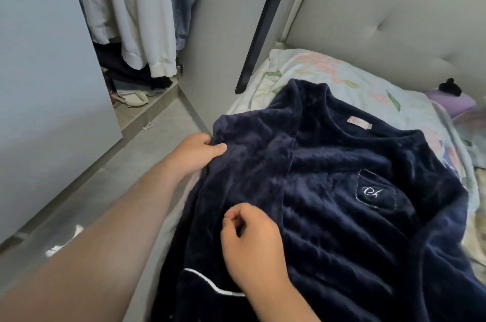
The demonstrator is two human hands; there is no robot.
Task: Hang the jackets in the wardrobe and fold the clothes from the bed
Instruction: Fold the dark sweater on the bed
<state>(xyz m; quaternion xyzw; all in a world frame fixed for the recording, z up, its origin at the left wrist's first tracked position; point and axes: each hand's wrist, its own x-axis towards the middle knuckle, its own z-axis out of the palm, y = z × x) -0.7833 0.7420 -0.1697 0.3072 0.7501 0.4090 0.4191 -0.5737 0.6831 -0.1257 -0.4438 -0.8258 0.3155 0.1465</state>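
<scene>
Bedside wardrobe (pixel 215 45) stands open, with pale garments (pixel 131 11) hanging inside above a heap of dark clothes (pixel 136 77). On the bed (pixel 328 71) lies a navy fleece jacket (pixel 328 203). Left hand (pixel 196 153) grips its wardrobe-side edge. Right hand (pixel 252 242) rests on it with fingers curled; whether they pinch fleece is unclear.

floor (pixel 105 190): grey tile | headboard (pixel 381 6): beige, tufted | light: soft
</scene>
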